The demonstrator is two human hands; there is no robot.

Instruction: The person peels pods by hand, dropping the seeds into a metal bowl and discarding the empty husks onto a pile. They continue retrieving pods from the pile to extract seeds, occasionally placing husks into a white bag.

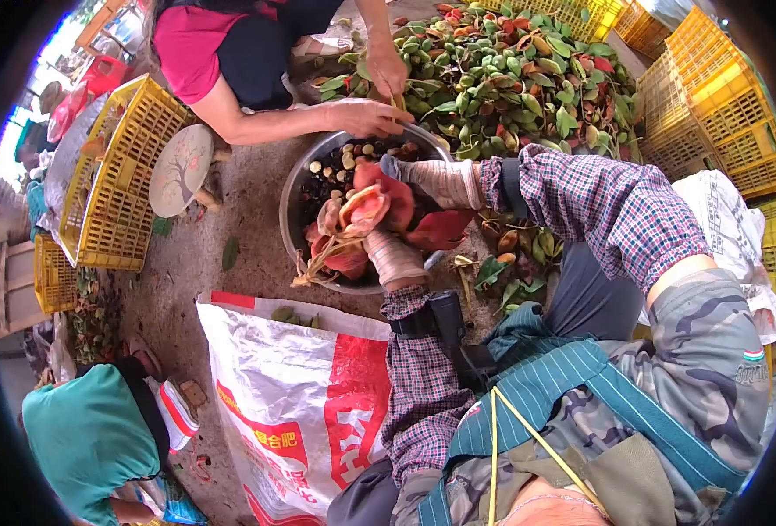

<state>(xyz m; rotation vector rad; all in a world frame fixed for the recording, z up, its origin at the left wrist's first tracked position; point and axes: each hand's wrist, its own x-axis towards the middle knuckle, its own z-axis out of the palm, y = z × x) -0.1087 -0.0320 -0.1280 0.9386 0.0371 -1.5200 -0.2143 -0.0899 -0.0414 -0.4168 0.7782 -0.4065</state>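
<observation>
A metal basin (287, 232) on the ground holds dark and pale round seeds (347, 160). Over it is a cluster of split red seed pods (366, 209), their pinkish insides showing and brown stems hanging at the left. My left hand (394, 257), covered in pale wrapping or a glove, is closed at the cluster's lower side; its fingertips are hidden behind the pods. From the right reaches my right hand (436, 180), similarly covered, its fingers bent against the upper red pod. Another red pod (441, 230) sits at the basin's right rim.
Across the basin, a co-worker's hands (370, 112) hold a small greenish pod. A large heap of green and red pods (493, 79) lies behind. Yellow crates (712, 96) stand right, another crate (125, 175) left beside a round stool (183, 170). A white-red sack (296, 394) lies near me.
</observation>
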